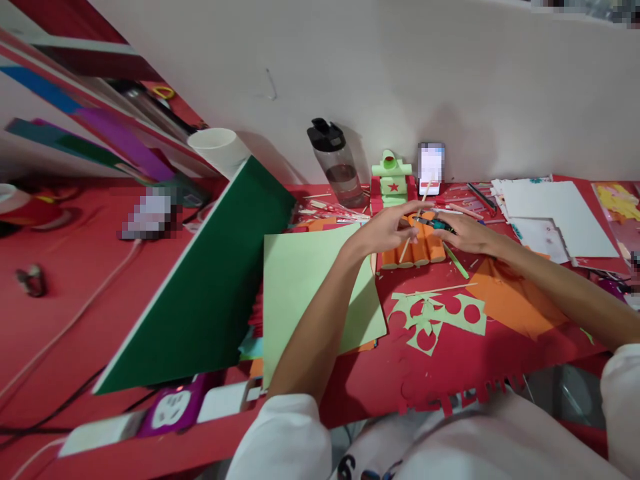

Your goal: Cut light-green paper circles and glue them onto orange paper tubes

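My left hand [383, 230] is closed on a thin wooden stick [405, 249], which slants up between the fingers. My right hand [467, 233] grips a pair of small pliers [439, 225] with dark teal handles, their jaws pointing left toward the stick. Whether the jaws touch it I cannot tell. Just below both hands lies a row of orange paper rolls [421, 252] with pale ends. Behind them stands a light green paper model [393, 183] with a red star. Nearer me are light green paper scraps [473, 319] with round holes and an orange sheet [520, 300].
A water bottle [343, 177] and a lit phone [431, 167] stand against the wall. Left of my arm lie light green sheets [300, 287] beside a leaning dark green board [210, 287]. White card pieces [560, 217] lie right. A purple power strip [173, 407] sits at the front left.
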The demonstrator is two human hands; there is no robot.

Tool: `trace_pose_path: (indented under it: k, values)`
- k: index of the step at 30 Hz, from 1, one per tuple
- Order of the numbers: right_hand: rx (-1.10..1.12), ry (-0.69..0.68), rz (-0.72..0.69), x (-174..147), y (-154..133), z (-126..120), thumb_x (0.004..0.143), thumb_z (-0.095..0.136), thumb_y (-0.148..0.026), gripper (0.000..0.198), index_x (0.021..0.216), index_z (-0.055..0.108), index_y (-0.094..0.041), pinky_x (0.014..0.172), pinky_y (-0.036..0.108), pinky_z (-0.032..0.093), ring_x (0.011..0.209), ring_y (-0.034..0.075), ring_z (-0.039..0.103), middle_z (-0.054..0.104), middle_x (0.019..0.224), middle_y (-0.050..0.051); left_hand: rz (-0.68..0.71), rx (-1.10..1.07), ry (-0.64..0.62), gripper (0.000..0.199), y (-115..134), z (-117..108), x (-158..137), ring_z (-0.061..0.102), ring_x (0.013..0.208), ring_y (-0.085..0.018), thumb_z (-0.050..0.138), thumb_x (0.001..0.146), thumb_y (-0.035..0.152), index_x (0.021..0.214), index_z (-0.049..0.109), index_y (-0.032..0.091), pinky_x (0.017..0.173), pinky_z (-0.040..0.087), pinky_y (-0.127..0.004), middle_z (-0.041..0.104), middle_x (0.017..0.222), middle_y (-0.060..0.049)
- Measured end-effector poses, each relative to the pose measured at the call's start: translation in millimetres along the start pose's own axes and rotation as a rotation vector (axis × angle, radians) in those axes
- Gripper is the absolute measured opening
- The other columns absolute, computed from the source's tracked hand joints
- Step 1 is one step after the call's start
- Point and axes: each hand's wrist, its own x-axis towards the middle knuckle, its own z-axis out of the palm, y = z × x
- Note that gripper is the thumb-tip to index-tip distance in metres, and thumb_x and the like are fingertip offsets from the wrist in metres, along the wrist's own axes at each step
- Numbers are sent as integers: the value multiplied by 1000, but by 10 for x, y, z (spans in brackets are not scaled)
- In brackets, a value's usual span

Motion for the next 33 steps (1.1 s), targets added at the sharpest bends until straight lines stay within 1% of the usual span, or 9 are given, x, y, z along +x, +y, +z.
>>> trace_pose_path:
  k: [4,9,13,19,23,25,27,30,33]
  values:
    - [-51,24,-8,7,-3,13,109,46,-55,54,150,57,-23,111,56,47,134,37,63,67,149,15,20,16,4,67,9,-8,-6,72,78,-16,56,92,11,158,52,21,72,58,-31,74,117,-11]
    - [-127,35,45,29,1,47,106,47,-64,61,145,61,-19,102,52,49,120,38,69,75,134,16,28,22,2,62,9,13,-2,75,82,-17,55,96,13,157,52,21,80,61,-34,73,123,-12]
    - [-167,20,83,35,-6,52,105,47,-67,62,140,64,-19,96,48,49,111,38,71,78,123,15,18,36,5,64,-26,37,7,75,79,-16,53,95,10,159,50,22,78,61,-33,74,122,-12]
    - [-228,2,124,23,40,68,104,49,-69,57,124,69,-19,94,46,48,98,36,72,79,104,12,3,38,19,66,-92,91,41,76,78,-15,51,93,6,157,52,23,74,60,-29,76,119,-11]
    - [-225,35,109,9,107,124,103,47,-70,61,127,68,-19,92,44,48,99,35,71,79,108,13,-28,51,18,69,-63,136,56,76,79,-17,51,90,2,157,52,21,75,59,-30,76,97,-5]
    - [-211,55,112,3,128,149,102,47,-71,61,127,68,-19,88,43,49,101,36,71,78,113,15,-17,90,37,69,-25,147,55,75,80,-17,52,89,2,155,54,21,74,59,-29,76,99,-5]
    - [-198,42,119,-5,140,152,100,49,-72,59,118,70,-19,85,43,49,97,35,71,78,109,14,10,125,48,68,9,141,48,75,82,-16,53,88,2,153,56,21,75,59,-29,77,108,-7]
    - [-156,21,78,-48,147,94,98,54,-71,53,103,70,-21,91,46,50,96,35,70,77,99,12,21,102,36,66,26,96,27,75,82,-15,52,89,3,153,56,19,77,59,-29,77,113,-9]
    - [-43,111,55,-150,111,-8,96,60,-67,45,101,70,-23,103,52,48,110,36,68,75,102,11,4,42,21,65,20,44,7,76,80,-15,49,90,3,153,57,18,76,60,-29,78,109,-10]
